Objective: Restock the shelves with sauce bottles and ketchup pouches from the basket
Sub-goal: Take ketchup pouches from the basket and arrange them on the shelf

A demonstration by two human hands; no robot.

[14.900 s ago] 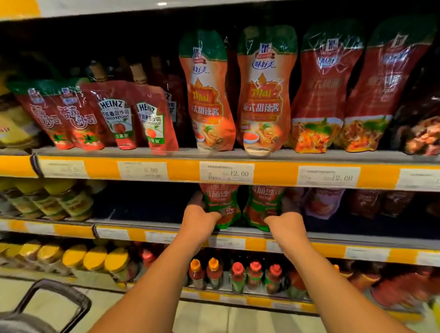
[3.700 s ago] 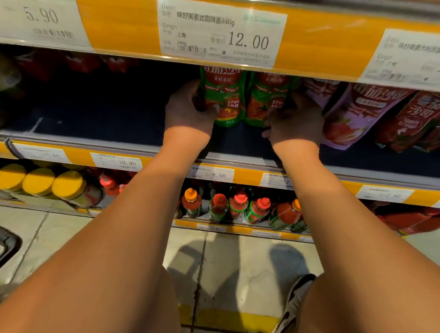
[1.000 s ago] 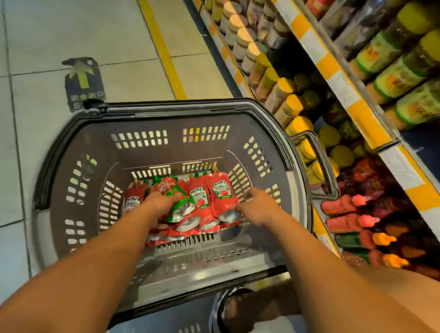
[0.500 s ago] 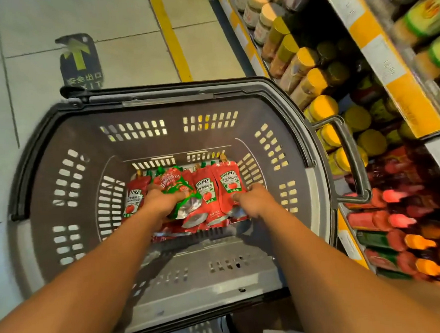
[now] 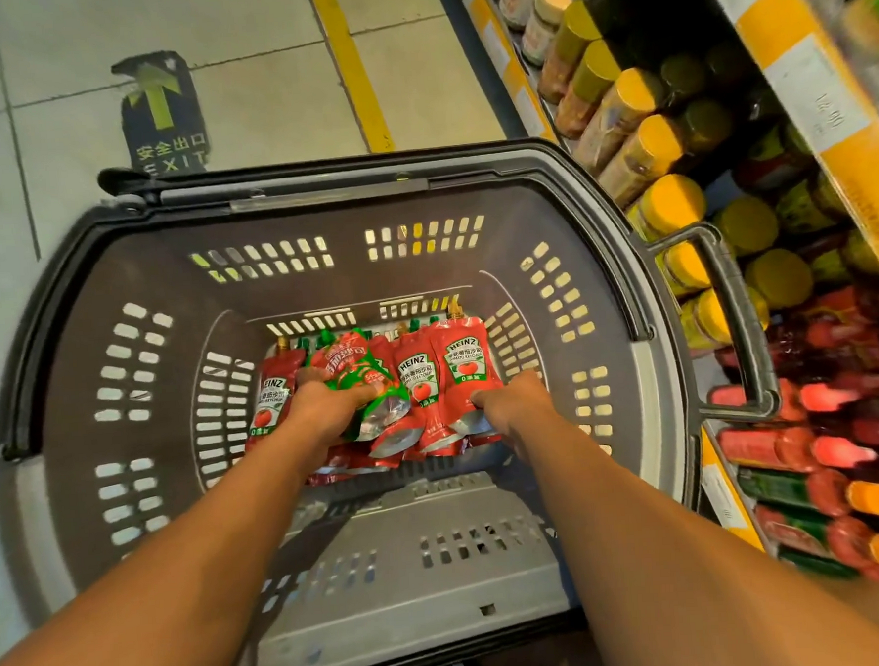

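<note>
Red-green pouch (image 5: 361,384) gripped in left hand (image 5: 329,409) fingers | right hand (image 5: 509,405) fingers pinching Heinz pouch (image 5: 466,377) base | grey basket (image 5: 115,280)

basket (image 5: 649,351): matt grey plastic | pouches (image 5: 463,377): glossy foil-like film | floor (image 5: 257,86): smooth tile | jar lids (image 5: 671,205): smooth yellow plastic

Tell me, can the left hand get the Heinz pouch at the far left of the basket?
Probably yes. The left hand already grips a green-topped pouch, but the far-left Heinz pouch lies right beside it, label up, with nothing covering it in the basket.
</note>
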